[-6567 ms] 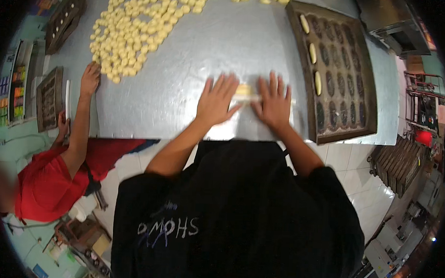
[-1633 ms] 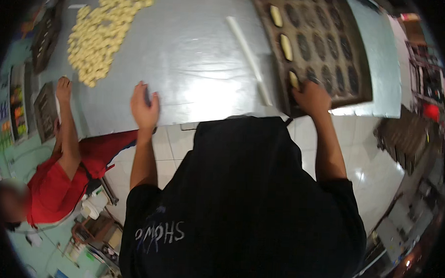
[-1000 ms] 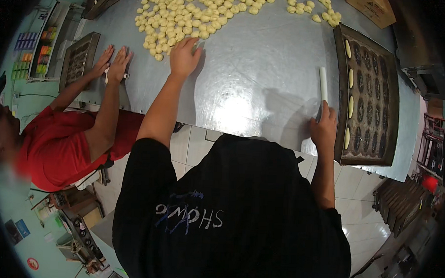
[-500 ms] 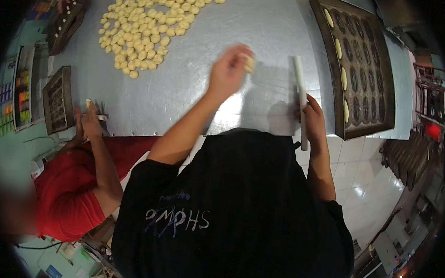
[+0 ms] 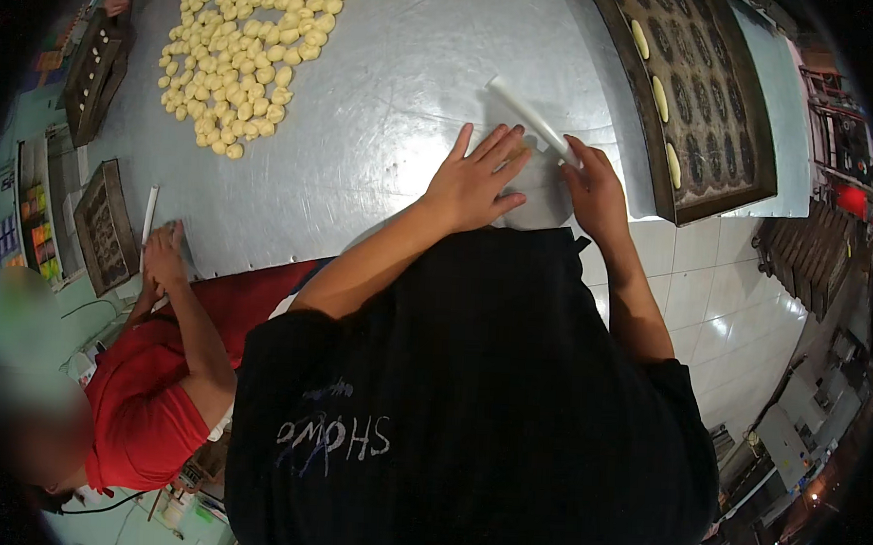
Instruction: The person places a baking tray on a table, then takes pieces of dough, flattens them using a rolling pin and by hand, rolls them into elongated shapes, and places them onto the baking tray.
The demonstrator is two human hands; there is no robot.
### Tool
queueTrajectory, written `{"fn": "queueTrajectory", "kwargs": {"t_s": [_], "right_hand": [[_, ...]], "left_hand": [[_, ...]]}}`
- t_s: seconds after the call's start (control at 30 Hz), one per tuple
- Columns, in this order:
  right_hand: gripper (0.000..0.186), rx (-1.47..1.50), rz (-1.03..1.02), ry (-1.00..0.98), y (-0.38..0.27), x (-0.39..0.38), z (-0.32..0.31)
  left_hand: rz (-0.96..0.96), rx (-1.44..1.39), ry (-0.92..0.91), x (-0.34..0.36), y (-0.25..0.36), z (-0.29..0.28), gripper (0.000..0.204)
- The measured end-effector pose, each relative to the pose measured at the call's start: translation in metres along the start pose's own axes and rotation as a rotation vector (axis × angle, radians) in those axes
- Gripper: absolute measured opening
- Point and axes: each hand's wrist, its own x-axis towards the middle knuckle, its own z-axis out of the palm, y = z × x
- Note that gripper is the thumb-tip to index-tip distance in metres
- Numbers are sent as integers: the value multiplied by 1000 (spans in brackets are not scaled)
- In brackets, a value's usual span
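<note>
My right hand (image 5: 596, 187) closes its grip on the near end of the white rolling pin (image 5: 533, 121), whose long axis runs toward eleven o'clock; my left hand (image 5: 475, 177) lies spread flat on the tabletop (image 5: 364, 143), just at nine.

The person's left hand (image 5: 475, 182) lies palm down with its fingers spread and stretched forward, the bare forearm running back and to the left. The right hand (image 5: 591, 187) sits just beside it, fingers curled, its forearm straight behind.
</note>
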Motion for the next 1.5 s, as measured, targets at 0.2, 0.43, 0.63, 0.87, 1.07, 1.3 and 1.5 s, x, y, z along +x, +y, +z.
{"fn": "queueTrajectory", "kwargs": {"t_s": [0.2,0.43,0.63,0.87,1.07,1.3,1.5], "right_hand": [[36,-526,-313,-208,-6,-12,7],[81,-701,-277,89,11,74,59],[74,-630,-373,275,12,80,68],[45,-573,-267,37,36,-34,50],[42,-411,-484,350,35,20,33],[68,-534,-308,-66,12,1,86],[73,-290,-334,-84,11,-46,68]], "left_hand": [[-75,47,214,-34,-7,-9,53],[-408,185,96,26,-43,1,72],[-339,205,251,12,-47,12,76],[-313,31,95,-72,3,39,88],[-334,-9,38,-22,1,25,112],[-154,189,-59,-3,-20,23,109],[-113,-75,-12,-84,-7,18,85]]}}
